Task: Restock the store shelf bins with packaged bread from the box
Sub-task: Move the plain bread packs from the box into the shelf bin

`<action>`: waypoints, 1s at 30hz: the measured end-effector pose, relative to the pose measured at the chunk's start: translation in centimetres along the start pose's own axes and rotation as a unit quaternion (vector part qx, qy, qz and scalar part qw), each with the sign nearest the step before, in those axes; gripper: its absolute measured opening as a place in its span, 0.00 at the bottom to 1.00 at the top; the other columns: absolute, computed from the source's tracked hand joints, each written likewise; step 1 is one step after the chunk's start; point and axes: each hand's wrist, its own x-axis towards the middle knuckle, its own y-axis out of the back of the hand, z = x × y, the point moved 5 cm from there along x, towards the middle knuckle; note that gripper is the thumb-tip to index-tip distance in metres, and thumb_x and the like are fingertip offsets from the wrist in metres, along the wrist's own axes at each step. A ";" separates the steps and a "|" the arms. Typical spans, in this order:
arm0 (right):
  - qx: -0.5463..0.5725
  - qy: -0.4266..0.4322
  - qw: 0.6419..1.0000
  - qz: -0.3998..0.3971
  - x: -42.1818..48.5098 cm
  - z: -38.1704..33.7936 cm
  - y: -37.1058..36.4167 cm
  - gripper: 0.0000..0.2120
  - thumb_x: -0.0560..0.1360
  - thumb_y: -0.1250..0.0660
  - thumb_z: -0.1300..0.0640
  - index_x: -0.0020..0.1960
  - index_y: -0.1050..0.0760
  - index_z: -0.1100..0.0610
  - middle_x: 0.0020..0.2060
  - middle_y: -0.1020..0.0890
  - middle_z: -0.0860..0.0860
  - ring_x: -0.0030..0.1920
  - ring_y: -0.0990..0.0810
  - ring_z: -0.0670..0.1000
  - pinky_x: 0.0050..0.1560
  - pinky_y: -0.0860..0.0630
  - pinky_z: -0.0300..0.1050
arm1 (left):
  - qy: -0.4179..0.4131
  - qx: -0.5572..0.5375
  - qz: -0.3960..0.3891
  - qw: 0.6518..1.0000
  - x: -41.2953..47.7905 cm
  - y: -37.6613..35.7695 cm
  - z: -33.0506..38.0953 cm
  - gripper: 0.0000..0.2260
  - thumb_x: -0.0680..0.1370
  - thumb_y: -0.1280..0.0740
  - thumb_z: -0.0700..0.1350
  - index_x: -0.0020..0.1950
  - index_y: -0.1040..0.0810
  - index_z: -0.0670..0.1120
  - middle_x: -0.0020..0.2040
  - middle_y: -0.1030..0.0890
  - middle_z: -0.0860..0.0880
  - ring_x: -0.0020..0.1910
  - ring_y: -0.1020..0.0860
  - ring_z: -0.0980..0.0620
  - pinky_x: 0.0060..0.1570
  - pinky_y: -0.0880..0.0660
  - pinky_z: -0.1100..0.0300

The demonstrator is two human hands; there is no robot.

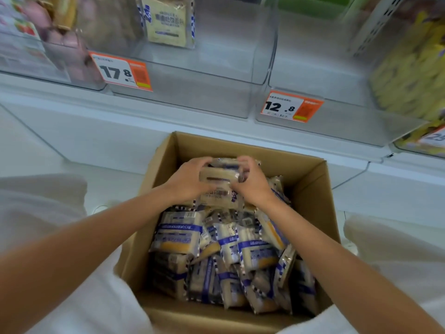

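Our left hand (190,179) and right hand (252,183) clasped a stack (220,177) of bread packs over the box (331,213).

Both our forearms reached forward across the heap (216,256) of packs filling the box. At its far end, each hand curled round one side of the stack, fingers over its top. Beyond, on the shelf, a clear bin (192,92) held one pack (167,20) standing at the back.

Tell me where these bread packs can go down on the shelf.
12.8 bin: floor bare. 17.8 bin: bare in front of its one bread pack. Crowded: the purple-pack bin at left, the yellow-pack bin at right.
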 end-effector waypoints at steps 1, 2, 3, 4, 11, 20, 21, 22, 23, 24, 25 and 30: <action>0.019 0.029 0.999 -0.006 -0.8 -1.4 0.7 0.36 0.71 0.26 0.63 0.72 0.38 0.47 0.53 0.24 0.48 0.52 0.22 0.45 0.50 0.23 0.38 | -0.010 -0.002 -0.007 1.000 0.0 -0.2 0.8 0.33 0.73 0.25 0.51 0.75 0.34 0.52 0.69 0.28 0.55 0.66 0.29 0.56 0.65 0.29 0.54; 0.035 0.054 0.998 -0.006 -1.5 -2.4 1.4 0.39 0.71 0.26 0.63 0.75 0.40 0.45 0.55 0.25 0.45 0.56 0.23 0.44 0.53 0.24 0.36 | -0.015 -0.011 -0.002 1.000 -0.1 -0.3 1.6 0.31 0.73 0.25 0.49 0.73 0.32 0.52 0.68 0.26 0.54 0.65 0.28 0.56 0.63 0.29 0.57; 0.050 0.071 0.996 0.002 -2.3 -3.0 2.2 0.40 0.72 0.26 0.62 0.76 0.43 0.44 0.59 0.26 0.44 0.60 0.25 0.43 0.54 0.26 0.36 | -0.013 -0.035 0.019 0.999 0.0 -0.3 2.1 0.24 0.73 0.25 0.47 0.68 0.26 0.51 0.63 0.22 0.53 0.62 0.25 0.56 0.58 0.27 0.61; 0.067 0.077 0.995 0.019 -3.0 -3.3 3.1 0.42 0.72 0.25 0.60 0.77 0.44 0.45 0.63 0.28 0.44 0.63 0.27 0.43 0.56 0.27 0.35 | 0.000 -0.071 0.048 0.996 0.0 -0.1 2.5 0.16 0.74 0.25 0.45 0.60 0.21 0.50 0.56 0.19 0.53 0.57 0.21 0.56 0.52 0.24 0.63; 0.161 -0.098 0.982 0.010 -6.1 1.2 5.5 0.47 0.64 0.20 0.49 0.75 0.40 0.53 0.67 0.26 0.53 0.61 0.22 0.50 0.62 0.23 0.50 | 0.106 -0.348 -0.069 0.929 -1.8 -3.2 3.8 0.13 0.76 0.28 0.42 0.60 0.23 0.44 0.56 0.17 0.44 0.51 0.17 0.48 0.50 0.18 0.51; 0.086 -0.006 0.986 -0.145 -6.5 0.4 5.7 0.21 0.73 0.26 0.58 0.65 0.25 0.50 0.54 0.16 0.45 0.53 0.17 0.43 0.50 0.20 0.38 | 0.092 -0.144 -0.189 0.967 -1.7 -2.2 3.8 0.20 0.70 0.23 0.49 0.60 0.23 0.48 0.55 0.16 0.51 0.54 0.17 0.53 0.58 0.21 0.52; 0.092 -0.006 0.987 -0.133 -6.3 0.5 5.8 0.21 0.73 0.26 0.56 0.65 0.25 0.48 0.54 0.16 0.45 0.54 0.17 0.43 0.53 0.20 0.41 | 0.101 -0.124 -0.205 0.966 -1.6 -2.1 3.6 0.17 0.71 0.23 0.48 0.58 0.21 0.46 0.53 0.15 0.50 0.53 0.17 0.53 0.56 0.20 0.54; 0.096 -0.006 0.989 -0.112 -6.1 0.7 6.0 0.20 0.74 0.27 0.53 0.65 0.25 0.46 0.55 0.17 0.44 0.55 0.18 0.43 0.56 0.21 0.42 | 0.114 -0.119 -0.213 0.963 -1.5 -2.0 3.2 0.16 0.72 0.24 0.46 0.56 0.21 0.45 0.53 0.15 0.49 0.52 0.17 0.53 0.53 0.19 0.57; 0.100 -0.009 0.991 -0.088 -5.8 1.0 6.4 0.20 0.74 0.28 0.50 0.65 0.26 0.46 0.56 0.17 0.44 0.56 0.19 0.42 0.58 0.23 0.42 | 0.126 -0.130 -0.211 0.961 -1.4 -1.9 2.8 0.15 0.72 0.24 0.44 0.56 0.21 0.43 0.52 0.15 0.49 0.50 0.16 0.54 0.48 0.19 0.60; 0.103 -0.015 0.992 -0.067 -5.7 1.6 6.8 0.20 0.75 0.30 0.47 0.66 0.26 0.46 0.57 0.18 0.44 0.57 0.20 0.42 0.60 0.24 0.41 | 0.137 -0.148 -0.200 0.959 -1.4 -1.6 2.4 0.15 0.72 0.24 0.41 0.56 0.22 0.43 0.51 0.15 0.48 0.49 0.16 0.53 0.44 0.19 0.62; 0.096 -0.025 0.994 -0.052 -5.6 2.3 7.0 0.20 0.76 0.31 0.45 0.66 0.26 0.48 0.58 0.19 0.45 0.58 0.20 0.43 0.60 0.25 0.41 | 0.146 -0.172 -0.184 0.957 -1.3 -1.4 1.9 0.15 0.72 0.24 0.39 0.57 0.22 0.42 0.51 0.15 0.47 0.48 0.15 0.53 0.41 0.19 0.63; -0.176 -0.143 0.968 -0.104 -6.7 9.5 4.7 0.38 0.70 0.26 0.41 0.75 0.36 0.51 0.70 0.32 0.50 0.69 0.31 0.52 0.66 0.30 0.47 | 0.181 -0.313 -0.130 0.923 -1.6 -1.3 0.1 0.19 0.72 0.26 0.34 0.61 0.25 0.43 0.56 0.17 0.44 0.50 0.16 0.48 0.40 0.18 0.61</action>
